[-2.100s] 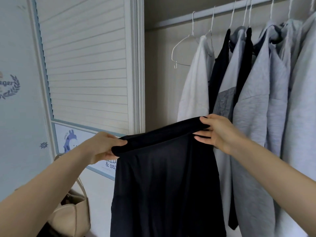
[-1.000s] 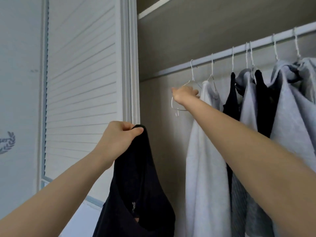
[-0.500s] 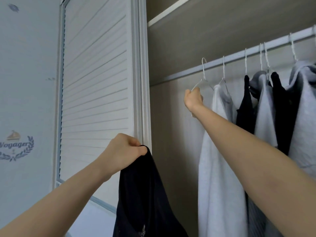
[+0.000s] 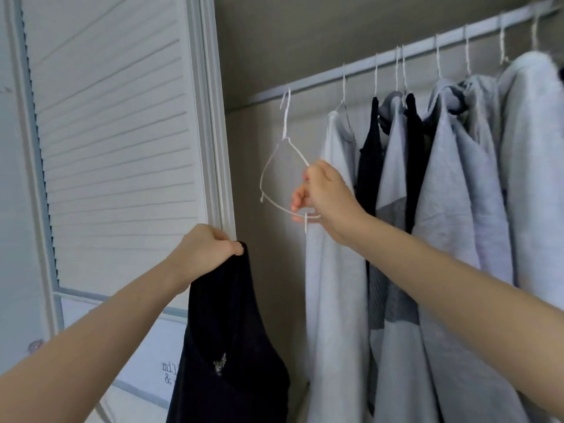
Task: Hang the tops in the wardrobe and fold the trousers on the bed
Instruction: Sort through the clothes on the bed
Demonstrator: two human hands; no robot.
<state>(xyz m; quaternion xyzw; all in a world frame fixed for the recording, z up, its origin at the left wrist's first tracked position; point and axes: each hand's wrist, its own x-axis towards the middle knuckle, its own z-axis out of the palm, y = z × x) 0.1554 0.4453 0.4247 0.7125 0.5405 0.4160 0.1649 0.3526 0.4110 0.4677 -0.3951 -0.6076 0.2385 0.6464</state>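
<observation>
A black sleeveless top hangs down from my left hand, which grips its shoulder strap in front of the wardrobe's left side. My right hand holds a bare white wire hanger by its right arm and bottom bar. The hanger's hook sits just below the wardrobe rail, and I cannot tell whether it touches the rail. No trousers or bed are in view.
Several grey, white and black tops hang on white hangers along the rail to the right. A white louvred door stands open on the left. Bare wardrobe wall shows between the door frame and the first white top.
My right hand let go of the black top, reached up to the empty hanger and has brought it lower. My left hand alone now holds the top by a strap.
</observation>
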